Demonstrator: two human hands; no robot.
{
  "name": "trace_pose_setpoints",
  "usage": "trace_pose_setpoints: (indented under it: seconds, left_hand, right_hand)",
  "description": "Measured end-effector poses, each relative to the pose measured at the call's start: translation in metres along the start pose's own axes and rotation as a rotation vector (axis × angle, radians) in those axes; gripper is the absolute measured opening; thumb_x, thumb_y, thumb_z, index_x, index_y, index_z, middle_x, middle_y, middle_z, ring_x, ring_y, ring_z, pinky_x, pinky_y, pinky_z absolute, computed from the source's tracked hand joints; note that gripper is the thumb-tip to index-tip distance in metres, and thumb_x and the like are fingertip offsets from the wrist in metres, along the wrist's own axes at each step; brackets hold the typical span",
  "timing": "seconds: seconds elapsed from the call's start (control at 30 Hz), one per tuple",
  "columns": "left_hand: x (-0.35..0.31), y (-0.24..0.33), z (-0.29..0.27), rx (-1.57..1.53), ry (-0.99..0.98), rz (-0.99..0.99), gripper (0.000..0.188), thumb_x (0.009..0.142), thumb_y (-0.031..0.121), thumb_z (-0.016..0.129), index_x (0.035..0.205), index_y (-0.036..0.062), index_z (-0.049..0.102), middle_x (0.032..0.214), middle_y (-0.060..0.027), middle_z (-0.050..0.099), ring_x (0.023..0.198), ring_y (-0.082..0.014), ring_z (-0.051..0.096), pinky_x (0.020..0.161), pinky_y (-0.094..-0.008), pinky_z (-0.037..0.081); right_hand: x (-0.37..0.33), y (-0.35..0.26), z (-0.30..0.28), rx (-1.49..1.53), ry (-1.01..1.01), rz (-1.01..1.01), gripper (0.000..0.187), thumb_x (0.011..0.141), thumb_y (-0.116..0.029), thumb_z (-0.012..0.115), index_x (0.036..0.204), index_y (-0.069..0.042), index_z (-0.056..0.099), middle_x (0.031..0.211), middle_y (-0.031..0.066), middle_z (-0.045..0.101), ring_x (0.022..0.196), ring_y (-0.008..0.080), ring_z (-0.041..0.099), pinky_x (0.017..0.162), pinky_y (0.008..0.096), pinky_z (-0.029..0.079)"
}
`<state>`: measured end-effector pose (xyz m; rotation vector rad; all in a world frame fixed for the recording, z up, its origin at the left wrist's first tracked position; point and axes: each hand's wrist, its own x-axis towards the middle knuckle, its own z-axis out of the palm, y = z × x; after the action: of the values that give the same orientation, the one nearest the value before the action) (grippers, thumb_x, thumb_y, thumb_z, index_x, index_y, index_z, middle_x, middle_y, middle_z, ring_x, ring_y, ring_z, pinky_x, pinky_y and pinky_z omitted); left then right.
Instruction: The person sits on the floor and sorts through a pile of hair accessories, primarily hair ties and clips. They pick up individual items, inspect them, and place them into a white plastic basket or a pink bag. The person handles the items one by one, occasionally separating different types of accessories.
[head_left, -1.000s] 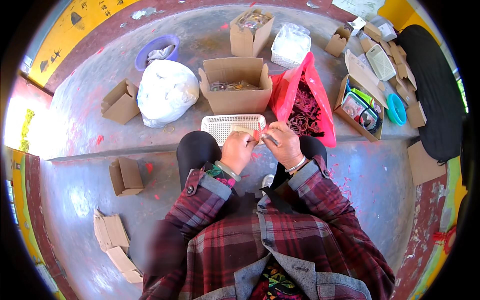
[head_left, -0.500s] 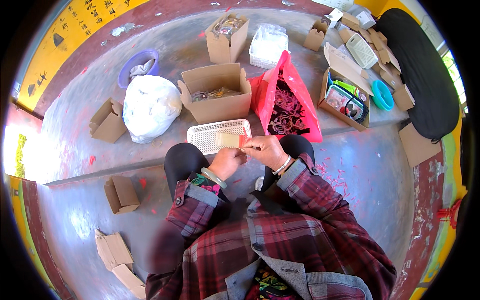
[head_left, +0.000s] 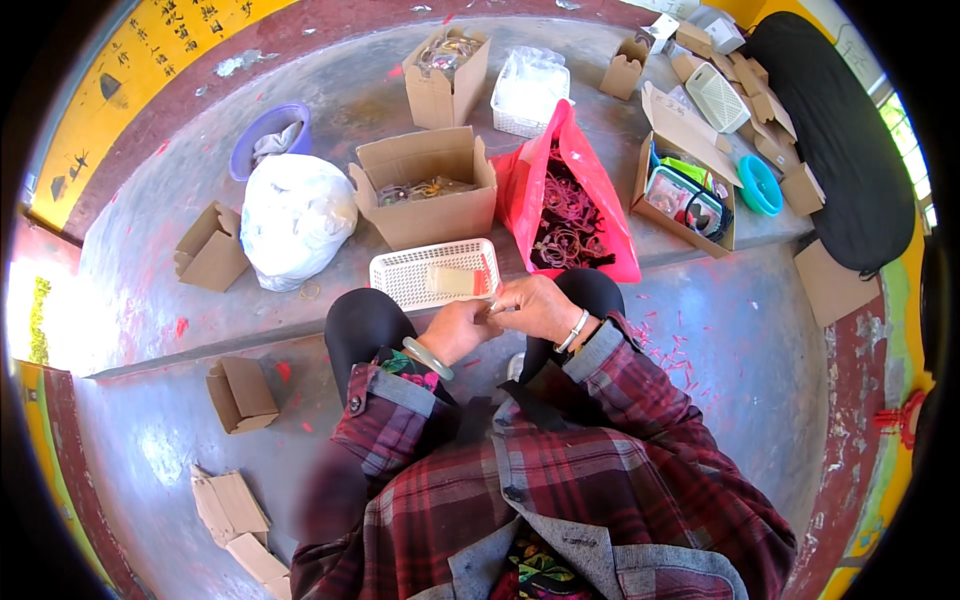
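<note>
In front of my knees a white perforated plastic basket [head_left: 388, 270] rests on the raised concrete step. Inside it, towards its right end, lies a flat beige rectangular piece with a red end [head_left: 453, 280]. Just at the basket's near right corner my two hands meet, fingertips together. My left hand [head_left: 455, 330], a pale bangle on its wrist, is closed in a pinch. My right hand [head_left: 538, 308] is closed too, thumb and finger pressed against the left fingertips. Whatever sits between them is too small and too hidden to name.
Beyond the basket stands an open cardboard box [head_left: 425, 220] of small packets. To its right is a red bag [head_left: 622, 235] of dark and pink bands, to its left a stuffed white plastic bag [head_left: 298, 220]. Further right, a carton [head_left: 645, 195] holds assorted things. The step's edge [head_left: 220, 340] runs across.
My hands have drawn slightly nearer to me, and the right fingers have curled in closer against the left. The view has shifted a little; the basket and the beige piece stay put.
</note>
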<state>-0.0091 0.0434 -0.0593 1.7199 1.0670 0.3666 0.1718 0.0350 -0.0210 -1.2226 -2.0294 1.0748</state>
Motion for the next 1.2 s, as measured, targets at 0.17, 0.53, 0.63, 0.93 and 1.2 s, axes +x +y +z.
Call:
trace_pose_setpoints:
  seconds: [0.17,0.53,0.63,0.93,1.2]
  left_hand:
    - [0.005,-0.015,0.007,-0.21,-0.133,-0.016,0.029,0.074,0.01,0.069,0.1,-0.0003,0.059,0.091,-0.0067,0.064,0.085,-0.013,0.059,0.077,-0.0279,0.047]
    - [0.003,-0.007,0.005,-0.218,-0.146,-0.022,0.033,0.072,0.009,0.071,0.101,-0.0001,0.058,0.092,-0.0066,0.064,0.086,-0.013,0.058,0.079,-0.0278,0.046]
    - [0.0,-0.003,0.006,-0.161,-0.084,0.019,0.033,0.073,0.01,0.071,0.103,0.0012,0.059,0.093,-0.0068,0.064,0.087,-0.0136,0.058,0.079,-0.0279,0.047]
    - [0.004,-0.004,0.007,-0.155,-0.047,0.119,0.029,0.074,0.008,0.069,0.1,0.0004,0.06,0.091,-0.0078,0.064,0.085,-0.0135,0.058,0.077,-0.0281,0.047]
    - [-0.004,0.016,-0.001,-0.224,0.112,0.141,0.028,0.075,0.013,0.067,0.1,0.0015,0.06,0.091,-0.0108,0.064,0.085,-0.0151,0.06,0.078,-0.0296,0.046]
  right_hand:
    - [0.0,-0.01,-0.007,-0.05,-0.081,0.045,0.017,0.072,-0.024,0.061,0.078,-0.009,0.068,0.069,0.0122,0.062,0.062,0.0268,0.061,0.057,0.0331,0.047]
    - [0.002,-0.007,-0.007,-0.077,-0.131,-0.011,0.024,0.077,-0.033,0.06,0.075,-0.011,0.068,0.068,0.0133,0.061,0.062,0.0311,0.059,0.058,0.0372,0.046]
    - [0.004,-0.008,-0.01,-0.176,-0.217,-0.04,0.026,0.077,-0.035,0.06,0.074,-0.01,0.067,0.069,0.0131,0.061,0.063,0.0312,0.059,0.057,0.0376,0.046]
    - [0.003,-0.017,-0.01,-0.229,-0.174,-0.04,0.025,0.079,-0.035,0.056,0.082,-0.013,0.067,0.073,0.0122,0.062,0.067,0.0318,0.059,0.059,0.0407,0.046]
    - [-0.001,-0.032,-0.012,-0.348,-0.072,-0.071,0.016,0.08,-0.018,0.049,0.085,-0.01,0.062,0.07,0.0152,0.061,0.068,0.0338,0.059,0.059,0.0441,0.046]
